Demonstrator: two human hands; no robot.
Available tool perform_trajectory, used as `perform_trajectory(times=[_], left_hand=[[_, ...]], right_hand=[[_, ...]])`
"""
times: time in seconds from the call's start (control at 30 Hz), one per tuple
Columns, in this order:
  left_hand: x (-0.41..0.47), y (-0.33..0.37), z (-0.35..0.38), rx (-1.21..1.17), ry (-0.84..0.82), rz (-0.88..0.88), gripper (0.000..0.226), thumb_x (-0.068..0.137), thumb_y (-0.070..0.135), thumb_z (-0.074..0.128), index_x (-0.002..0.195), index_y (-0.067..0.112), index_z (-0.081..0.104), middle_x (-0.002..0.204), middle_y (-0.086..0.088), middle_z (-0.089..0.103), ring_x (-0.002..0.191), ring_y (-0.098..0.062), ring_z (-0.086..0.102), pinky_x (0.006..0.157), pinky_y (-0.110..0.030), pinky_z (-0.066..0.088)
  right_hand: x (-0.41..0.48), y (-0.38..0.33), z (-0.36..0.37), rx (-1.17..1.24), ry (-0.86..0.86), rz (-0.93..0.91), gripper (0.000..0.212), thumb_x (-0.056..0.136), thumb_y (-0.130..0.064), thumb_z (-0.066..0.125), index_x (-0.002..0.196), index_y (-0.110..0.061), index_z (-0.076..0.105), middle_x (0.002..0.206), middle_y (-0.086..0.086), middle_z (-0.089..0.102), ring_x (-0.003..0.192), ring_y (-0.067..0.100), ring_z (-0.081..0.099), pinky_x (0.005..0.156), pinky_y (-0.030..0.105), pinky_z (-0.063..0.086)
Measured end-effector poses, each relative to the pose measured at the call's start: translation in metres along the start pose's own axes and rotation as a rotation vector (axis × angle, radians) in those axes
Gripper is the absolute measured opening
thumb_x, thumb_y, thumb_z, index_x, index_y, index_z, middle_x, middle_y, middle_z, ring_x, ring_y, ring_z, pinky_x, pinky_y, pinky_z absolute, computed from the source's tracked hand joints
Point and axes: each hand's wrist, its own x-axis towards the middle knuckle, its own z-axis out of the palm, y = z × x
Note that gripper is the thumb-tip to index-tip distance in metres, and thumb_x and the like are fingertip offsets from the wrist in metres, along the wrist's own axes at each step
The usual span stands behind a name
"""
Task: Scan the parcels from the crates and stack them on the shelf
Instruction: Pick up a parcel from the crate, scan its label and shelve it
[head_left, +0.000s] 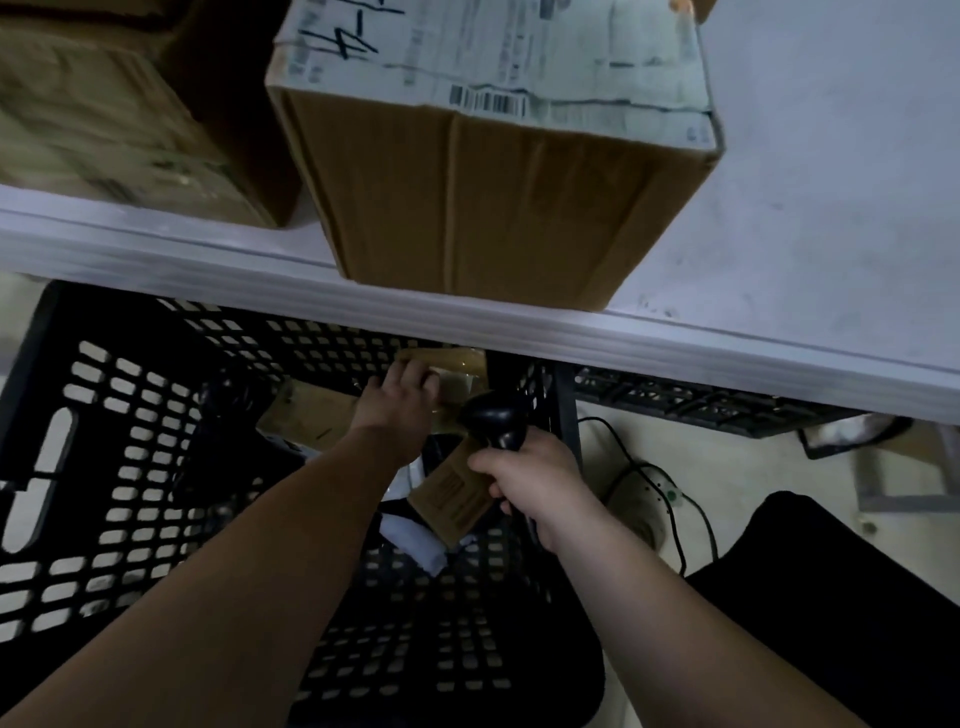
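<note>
One crate (130, 441), left hand (397, 402) gripping parcel (460, 361) inside, right hand (527, 480) clutching scanner (493, 413) just beside.

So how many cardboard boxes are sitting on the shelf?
2. A labelled box stands on the shelf at its front edge; a second box sits left of it, cut off by the frame. Others may lie beyond view.

Left box (119, 119) and right box (493, 197) sit side by side on the shelf (571, 332). The crate (130, 467) stands below its front edge. Inside, my left hand (397, 400) holds a parcel (460, 371) at the far wall, with my right hand (535, 483) and the scanner (493, 415) just right of it.
</note>
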Motion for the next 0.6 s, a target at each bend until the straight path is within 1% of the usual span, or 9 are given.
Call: perform_trajectory(times=[0.1, 0.17, 0.2, 0.27, 0.33, 0.37, 0.5, 0.57, 0.6], left_hand=[[0.006, 0.001, 0.003, 0.003, 0.007, 0.012, 0.058, 0.092, 0.03, 0.057, 0.139, 0.016, 0.026, 0.158, -0.016, -0.001, 0.148, -0.034, -0.004, 0.113, -0.045, 0.025], [0.008, 0.003, 0.007, -0.014, -0.004, 0.018, 0.057, 0.093, 0.027, 0.057, 0.139, 0.015, 0.026, 0.159, -0.018, -0.004, 0.148, -0.034, -0.006, 0.112, -0.043, 0.028], [0.007, 0.004, 0.008, -0.031, 0.002, 0.011, 0.058, 0.092, 0.026, 0.057, 0.139, 0.015, 0.026, 0.158, -0.018, 0.0, 0.148, -0.034, -0.003, 0.11, -0.042, 0.031], [0.003, 0.004, 0.011, -0.065, 0.027, -0.004, 0.063, 0.087, 0.024, 0.062, 0.139, 0.017, 0.026, 0.153, -0.018, 0.014, 0.145, -0.034, 0.011, 0.103, -0.04, 0.04], [-0.006, 0.003, 0.011, -0.119, 0.037, -0.029, 0.074, 0.08, 0.028, 0.069, 0.138, 0.02, 0.024, 0.144, -0.014, 0.023, 0.138, -0.031, 0.022, 0.094, -0.038, 0.047], [-0.012, 0.001, 0.011, -0.174, 0.046, -0.045, 0.079, 0.076, 0.032, 0.073, 0.138, 0.02, 0.025, 0.14, -0.012, 0.026, 0.134, -0.03, 0.025, 0.093, -0.038, 0.048], [-0.043, -0.012, 0.005, -0.51, 0.159, -0.183, 0.094, 0.059, 0.04, 0.084, 0.134, 0.009, 0.036, 0.126, -0.014, 0.037, 0.12, -0.034, 0.037, 0.096, -0.043, 0.041], [-0.063, -0.023, 0.0, -0.652, 0.184, -0.289, 0.102, 0.053, 0.043, 0.086, 0.136, 0.009, 0.037, 0.126, -0.014, 0.04, 0.117, -0.036, 0.04, 0.097, -0.043, 0.038], [-0.074, -0.027, -0.004, -0.74, 0.193, -0.346, 0.102, 0.055, 0.041, 0.086, 0.138, 0.011, 0.036, 0.129, -0.015, 0.039, 0.12, -0.036, 0.039, 0.099, -0.043, 0.037]], right_hand=[[0.001, 0.002, 0.0, 0.011, -0.007, 0.007, 0.009, 0.077, -0.02, 0.068, 0.084, -0.022, 0.064, 0.095, 0.007, 0.069, 0.08, 0.02, 0.062, 0.07, 0.034, 0.051], [0.002, 0.002, -0.001, 0.022, 0.001, 0.005, 0.007, 0.077, -0.019, 0.069, 0.082, -0.022, 0.064, 0.095, 0.009, 0.07, 0.078, 0.02, 0.062, 0.069, 0.034, 0.05], [0.002, 0.002, -0.001, 0.028, 0.005, 0.004, 0.007, 0.076, -0.02, 0.069, 0.079, -0.022, 0.064, 0.094, 0.009, 0.07, 0.077, 0.02, 0.061, 0.068, 0.034, 0.05], [0.001, 0.002, -0.001, 0.031, 0.015, -0.004, 0.006, 0.073, -0.021, 0.069, 0.074, -0.021, 0.063, 0.09, 0.009, 0.07, 0.074, 0.02, 0.061, 0.067, 0.035, 0.05], [-0.001, 0.002, -0.002, 0.042, 0.015, -0.013, 0.007, 0.072, -0.02, 0.07, 0.072, -0.021, 0.063, 0.086, 0.007, 0.068, 0.072, 0.019, 0.06, 0.066, 0.034, 0.049], [-0.003, 0.002, -0.003, 0.048, 0.012, -0.016, 0.007, 0.073, -0.019, 0.07, 0.073, -0.021, 0.063, 0.085, 0.006, 0.067, 0.072, 0.018, 0.06, 0.065, 0.033, 0.048], [-0.017, 0.0, -0.009, 0.094, -0.009, -0.022, 0.009, 0.077, -0.014, 0.07, 0.075, -0.019, 0.063, 0.075, 0.003, 0.063, 0.061, 0.015, 0.056, 0.056, 0.028, 0.044], [-0.027, -0.001, -0.011, 0.113, -0.017, -0.029, 0.009, 0.078, -0.012, 0.069, 0.075, -0.017, 0.062, 0.071, 0.003, 0.06, 0.058, 0.015, 0.053, 0.054, 0.028, 0.041], [-0.032, -0.001, -0.011, 0.125, -0.021, -0.035, 0.009, 0.079, -0.01, 0.069, 0.076, -0.016, 0.062, 0.07, 0.004, 0.059, 0.057, 0.015, 0.051, 0.053, 0.027, 0.04]])
